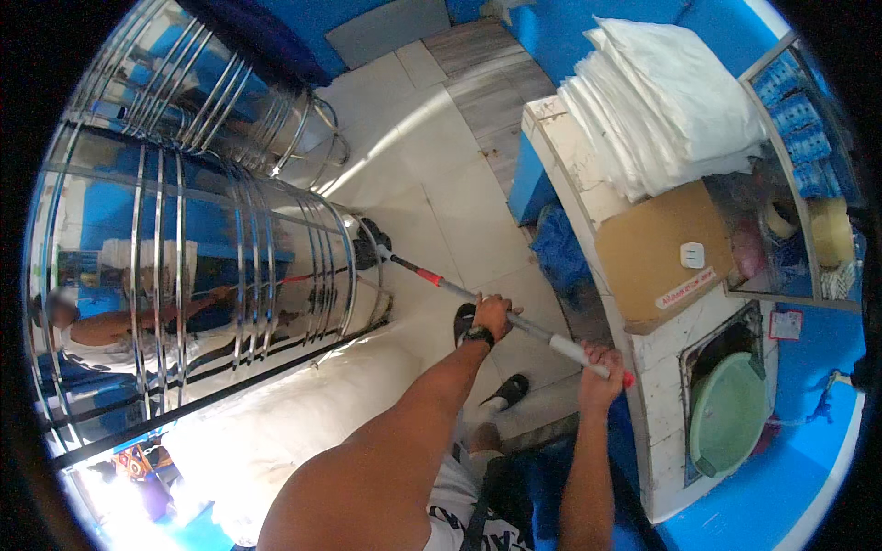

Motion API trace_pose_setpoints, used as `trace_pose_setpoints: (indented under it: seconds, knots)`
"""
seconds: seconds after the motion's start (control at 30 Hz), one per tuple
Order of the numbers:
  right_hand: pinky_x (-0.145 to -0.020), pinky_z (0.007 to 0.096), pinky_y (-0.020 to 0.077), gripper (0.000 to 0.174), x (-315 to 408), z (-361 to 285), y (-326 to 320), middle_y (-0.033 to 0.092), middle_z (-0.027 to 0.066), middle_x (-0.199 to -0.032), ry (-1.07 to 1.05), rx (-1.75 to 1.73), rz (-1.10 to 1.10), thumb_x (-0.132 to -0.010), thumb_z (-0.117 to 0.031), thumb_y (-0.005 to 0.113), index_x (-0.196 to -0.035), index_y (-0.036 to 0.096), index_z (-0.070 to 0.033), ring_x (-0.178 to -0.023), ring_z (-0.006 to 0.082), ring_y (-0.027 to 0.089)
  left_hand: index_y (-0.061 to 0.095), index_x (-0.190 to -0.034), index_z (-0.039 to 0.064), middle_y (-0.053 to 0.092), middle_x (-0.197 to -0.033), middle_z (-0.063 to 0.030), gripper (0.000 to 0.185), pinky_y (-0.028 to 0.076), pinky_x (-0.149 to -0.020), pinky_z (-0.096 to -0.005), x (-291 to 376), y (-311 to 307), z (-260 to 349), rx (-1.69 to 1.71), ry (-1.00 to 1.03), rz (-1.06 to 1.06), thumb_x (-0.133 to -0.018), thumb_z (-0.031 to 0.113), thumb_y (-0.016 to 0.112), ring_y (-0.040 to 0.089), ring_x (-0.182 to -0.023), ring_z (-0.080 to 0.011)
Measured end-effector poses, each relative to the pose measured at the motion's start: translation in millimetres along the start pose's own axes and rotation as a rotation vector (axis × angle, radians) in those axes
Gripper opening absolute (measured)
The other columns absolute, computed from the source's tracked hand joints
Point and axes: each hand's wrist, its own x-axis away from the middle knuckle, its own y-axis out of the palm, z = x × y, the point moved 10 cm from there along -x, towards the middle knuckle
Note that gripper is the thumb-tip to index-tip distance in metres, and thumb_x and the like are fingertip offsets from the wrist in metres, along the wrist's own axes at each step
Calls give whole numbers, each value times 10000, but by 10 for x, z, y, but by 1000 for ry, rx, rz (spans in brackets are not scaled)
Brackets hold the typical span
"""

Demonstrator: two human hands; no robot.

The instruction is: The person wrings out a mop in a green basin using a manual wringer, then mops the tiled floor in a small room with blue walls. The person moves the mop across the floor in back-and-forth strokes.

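Both hands grip a long mop-like pole point(458, 290), grey with red and white sections, that runs slantwise over the floor. My left hand point(493, 318), with a dark watch at the wrist, is closed around its middle. Higher up, my right hand point(601, 372) holds the pole near its red-tipped end, just past a white sleeve point(570, 349). At the far end, a dark head point(371, 242) rests low beside the foot of a shiny metal-barred cabinet point(255, 255). The metal partly covers that head, so its exact kind is unclear.
A tiled counter point(577, 162) on the right bears stacked white plastic bags point(679, 89), a cardboard sheet point(661, 255) and a sink with a green basin point(729, 417). A blue plastic bag point(561, 241) hangs below. Large white sacking point(303, 420) lies left of my feet on the tiled floor point(413, 193).
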Motion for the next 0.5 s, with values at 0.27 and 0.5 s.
trace_pose_setpoints:
  seconds: [0.27,0.5]
  knots:
    - [-1011,574,453,213,1833,-1878,-216,633,158,-869,-219,572,177,-921,-233,537,-849,560,-34,-899,293,624,753,-836,148,680,-815,-105,252,462,-818,-478,1428,43,1692,405,529,33,-713,363,798,652,-849,-324]
    - [-670,387,547,319,2940,-3062,157,657,112,-882,-361,1138,138,-1002,-284,495,-1141,646,-39,-724,214,636,718,-771,58,674,-751,-160,347,524,-679,-507,2482,688,3199,230,910,-394,-823,401,727,669,-747,-384]
